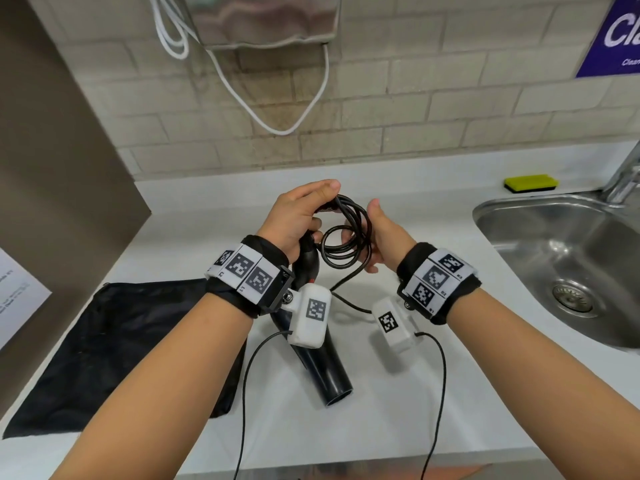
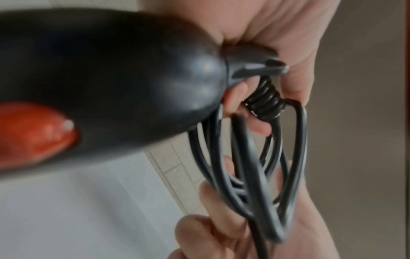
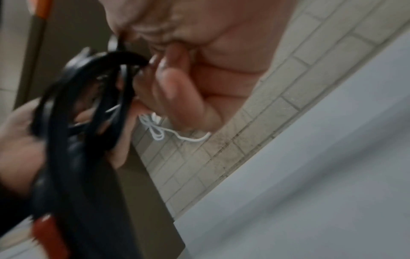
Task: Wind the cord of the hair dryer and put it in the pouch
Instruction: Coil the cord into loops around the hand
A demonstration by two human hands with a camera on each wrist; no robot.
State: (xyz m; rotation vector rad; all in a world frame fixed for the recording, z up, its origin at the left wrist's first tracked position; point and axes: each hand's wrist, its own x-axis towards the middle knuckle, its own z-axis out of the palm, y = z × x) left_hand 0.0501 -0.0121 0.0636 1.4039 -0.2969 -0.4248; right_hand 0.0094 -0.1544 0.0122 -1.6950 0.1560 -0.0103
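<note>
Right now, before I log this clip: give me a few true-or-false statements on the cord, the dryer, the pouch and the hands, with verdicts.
1. The cord is partly coiled in loops between both hands. True.
2. The hair dryer is already inside the pouch. False: it is outside, its handle end gripped by the left hand.
3. The pouch lies flat on the counter, left of the dryer. True.
4. The right hand is idle on the counter. False: it holds the cord loops.
5. The sponge sits in the sink. False: it lies on the counter behind it.
</note>
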